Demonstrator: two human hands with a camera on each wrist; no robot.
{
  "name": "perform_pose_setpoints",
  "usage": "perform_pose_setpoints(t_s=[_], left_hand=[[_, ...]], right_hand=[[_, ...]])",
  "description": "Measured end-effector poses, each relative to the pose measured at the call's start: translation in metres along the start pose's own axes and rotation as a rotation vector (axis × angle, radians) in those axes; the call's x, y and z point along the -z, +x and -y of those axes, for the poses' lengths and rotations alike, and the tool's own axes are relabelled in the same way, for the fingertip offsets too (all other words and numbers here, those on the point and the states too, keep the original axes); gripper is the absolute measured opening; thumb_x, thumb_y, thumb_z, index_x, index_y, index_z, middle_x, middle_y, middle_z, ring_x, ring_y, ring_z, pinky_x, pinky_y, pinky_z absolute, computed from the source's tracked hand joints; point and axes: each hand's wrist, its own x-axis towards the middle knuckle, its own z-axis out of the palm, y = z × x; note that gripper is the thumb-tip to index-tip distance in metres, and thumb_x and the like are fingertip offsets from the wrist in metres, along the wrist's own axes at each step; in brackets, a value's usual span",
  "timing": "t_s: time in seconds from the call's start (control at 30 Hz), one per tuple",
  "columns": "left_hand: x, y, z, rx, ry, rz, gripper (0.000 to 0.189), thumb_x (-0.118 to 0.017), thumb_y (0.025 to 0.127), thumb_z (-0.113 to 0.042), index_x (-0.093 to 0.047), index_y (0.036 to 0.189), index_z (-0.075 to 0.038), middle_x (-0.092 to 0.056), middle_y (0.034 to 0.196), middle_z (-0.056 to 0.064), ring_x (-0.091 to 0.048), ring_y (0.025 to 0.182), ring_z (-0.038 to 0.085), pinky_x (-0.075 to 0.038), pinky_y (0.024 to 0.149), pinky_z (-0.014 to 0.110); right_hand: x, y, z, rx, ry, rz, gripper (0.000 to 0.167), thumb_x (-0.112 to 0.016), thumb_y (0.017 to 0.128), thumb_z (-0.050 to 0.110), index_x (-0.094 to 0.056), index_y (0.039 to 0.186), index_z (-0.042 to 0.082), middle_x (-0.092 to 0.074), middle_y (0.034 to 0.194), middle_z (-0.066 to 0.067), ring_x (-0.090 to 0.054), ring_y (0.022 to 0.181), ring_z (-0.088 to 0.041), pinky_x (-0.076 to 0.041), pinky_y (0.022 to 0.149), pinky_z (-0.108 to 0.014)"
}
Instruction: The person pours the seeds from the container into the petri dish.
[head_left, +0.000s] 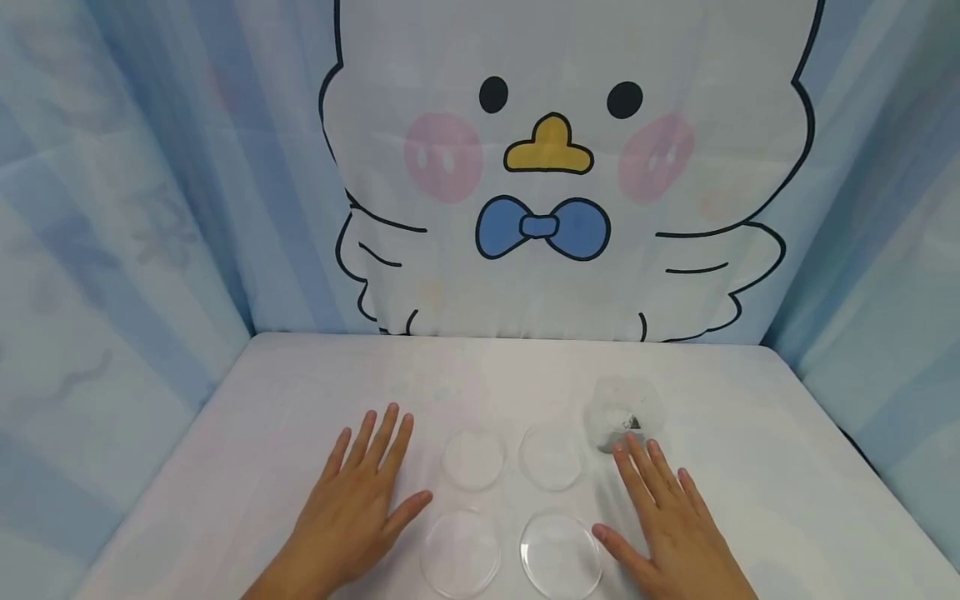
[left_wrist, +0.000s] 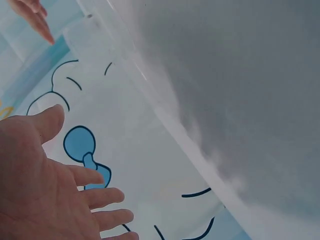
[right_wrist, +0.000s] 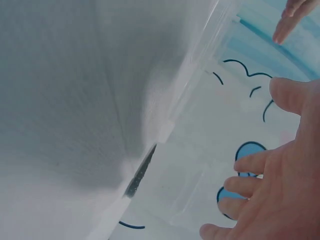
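Note:
Several clear, shallow round dishes lie in two rows on the white table in the head view, among them a near-left dish [head_left: 461, 553] and a near-right dish [head_left: 561, 555]. My left hand [head_left: 352, 508] is left of them, fingers straight and thumb spread, holding nothing. On the other side, my right hand [head_left: 667, 525] is also spread, its thumb by the near-right dish. Just beyond its fingertips stands a translucent container [head_left: 626, 396] with dark grey material at the bottom. Both wrist views show the left palm [left_wrist: 45, 185] and right palm [right_wrist: 280, 175] raised off the tabletop.
The white table [head_left: 300, 392] has rounded back corners. Behind it hangs a curtain [head_left: 555, 292] with a cartoon bird and a blue bow tie. Blue patterned curtains [head_left: 112, 250] close in both sides.

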Motion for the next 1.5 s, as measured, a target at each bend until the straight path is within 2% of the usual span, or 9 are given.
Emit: perform_pose_setpoints(t_s=[0.07, 0.3, 0.43, 0.53, 0.67, 0.83, 1.03, 1.17, 1.5], left_hand=[[0.001, 0.002, 0.001, -0.012, 0.004, 0.013, 0.082, -0.058, 0.101, -0.056, -0.032, 0.164, -0.01, -0.026, 0.172, 0.012, -0.024, 0.159, 0.039, -0.022, 0.127, 0.061], [-0.004, 0.024, 0.005, -0.051, -0.071, 0.082, 0.084, -0.056, 0.103, -0.056, -0.029, 0.164, -0.007, -0.025, 0.172, 0.015, -0.026, 0.158, 0.039, -0.023, 0.126, 0.062], [-0.008, 0.039, 0.009, -0.058, -0.177, 0.119, 0.087, -0.067, 0.099, -0.05, -0.029, 0.164, -0.005, -0.03, 0.17, 0.017, -0.031, 0.156, 0.04, -0.027, 0.125, 0.061], [-0.013, 0.049, 0.011, -0.06, -0.25, 0.159, 0.095, -0.078, 0.092, -0.044, -0.03, 0.164, -0.005, -0.033, 0.169, 0.016, -0.038, 0.152, 0.039, -0.033, 0.122, 0.059], [-0.021, 0.06, 0.011, -0.065, -0.343, 0.225, 0.103, -0.088, 0.084, -0.041, -0.031, 0.163, -0.007, -0.039, 0.166, 0.015, -0.043, 0.149, 0.038, -0.038, 0.12, 0.057], [-0.027, 0.073, 0.006, -0.08, -0.4, 0.286, 0.107, -0.094, 0.077, -0.038, -0.035, 0.16, -0.006, -0.049, 0.152, 0.016, -0.049, 0.142, 0.035, -0.042, 0.118, 0.052], [-0.026, 0.084, -0.003, -0.087, -0.417, 0.343, 0.102, -0.098, 0.07, -0.033, -0.046, 0.152, -0.001, -0.054, 0.135, 0.015, -0.058, 0.124, 0.031, -0.05, 0.109, 0.05], [-0.025, 0.087, -0.006, -0.092, -0.414, 0.35, 0.097, -0.098, 0.071, -0.032, -0.05, 0.149, 0.0, -0.055, 0.129, 0.013, -0.059, 0.118, 0.028, -0.052, 0.107, 0.048], [-0.023, 0.091, -0.008, -0.104, -0.386, 0.338, 0.082, -0.097, 0.073, -0.026, -0.059, 0.139, 0.003, -0.06, 0.125, 0.011, -0.061, 0.115, 0.028, -0.054, 0.104, 0.047]], right_hand=[[-0.001, 0.001, 0.003, -0.011, 0.017, 0.015, 0.096, -0.067, 0.092, 0.064, -0.026, 0.167, 0.019, -0.026, 0.173, -0.006, -0.027, 0.157, -0.037, -0.007, 0.131, -0.056], [0.012, 0.013, 0.003, -0.015, 0.077, 0.028, 0.096, -0.069, 0.094, 0.059, -0.024, 0.167, 0.017, -0.024, 0.173, -0.009, -0.024, 0.158, -0.039, -0.008, 0.13, -0.06], [0.025, 0.035, -0.009, 0.013, 0.123, 0.006, 0.099, -0.078, 0.09, 0.048, -0.025, 0.166, 0.014, -0.026, 0.171, -0.016, -0.026, 0.154, -0.045, -0.029, 0.117, -0.072], [0.031, 0.058, -0.022, 0.032, 0.164, -0.005, 0.101, -0.085, 0.085, 0.038, -0.028, 0.164, 0.01, -0.026, 0.168, -0.022, -0.03, 0.149, -0.05, -0.038, 0.109, -0.076], [0.036, 0.084, -0.046, 0.025, 0.273, 0.077, 0.109, -0.09, 0.08, 0.039, -0.027, 0.163, 0.007, -0.025, 0.166, -0.027, -0.031, 0.146, -0.053, -0.038, 0.106, -0.078], [0.038, 0.106, -0.081, -0.02, 0.438, 0.283, 0.119, -0.095, 0.074, 0.035, -0.022, 0.163, 0.003, -0.028, 0.164, -0.03, -0.036, 0.143, -0.056, -0.041, 0.105, -0.076], [0.028, 0.119, -0.103, -0.033, 0.577, 0.427, 0.103, -0.091, 0.077, 0.022, -0.03, 0.158, 0.003, -0.04, 0.158, -0.028, -0.042, 0.139, -0.057, -0.046, 0.107, -0.068], [0.024, 0.123, -0.107, -0.045, 0.602, 0.417, 0.092, -0.09, 0.078, 0.02, -0.038, 0.153, 0.004, -0.047, 0.154, -0.026, -0.043, 0.139, -0.056, -0.042, 0.11, -0.07], [0.029, 0.129, -0.104, -0.027, 0.638, 0.296, 0.088, -0.09, 0.08, 0.019, -0.041, 0.149, -0.002, -0.056, 0.144, -0.025, -0.042, 0.142, -0.054, -0.034, 0.115, -0.071]])
